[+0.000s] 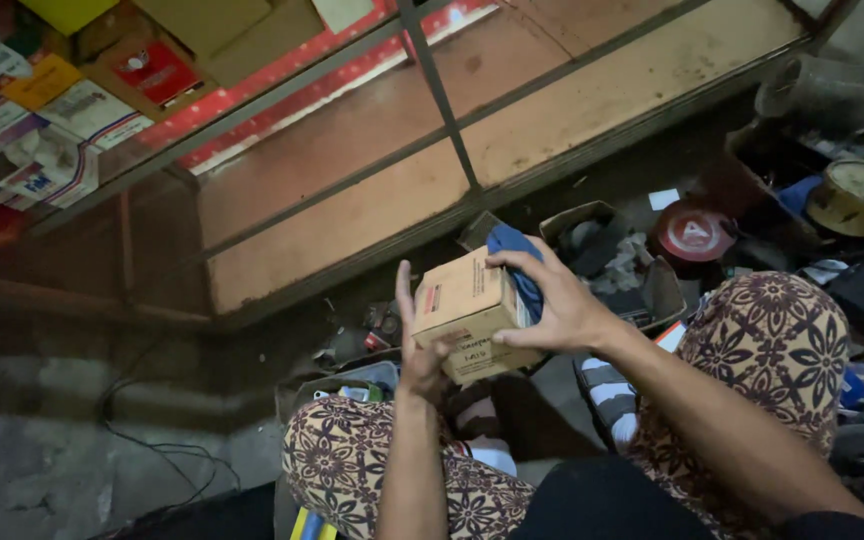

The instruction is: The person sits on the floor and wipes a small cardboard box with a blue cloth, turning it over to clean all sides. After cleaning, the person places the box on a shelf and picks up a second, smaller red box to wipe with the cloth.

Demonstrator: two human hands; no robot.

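I hold a small brown cardboard box (464, 305) in front of my knees. My left hand (418, 345) presses flat against the box's left side, fingers straight up. My right hand (550, 305) grips the box's right side and top edge, with a blue cloth (517, 262) pinched between the fingers and the box. Both of my legs, in brown flower-patterned trousers (767, 345), frame the box from below.
A glass-fronted counter with a metal frame (442, 105) stands ahead, holding packaged goods (47, 115) at the upper left. Cluttered boxes (602, 245), a red round lid (694, 233) and a yellow tin (857, 195) lie to the right. A black cable (157, 445) runs across the concrete floor at left.
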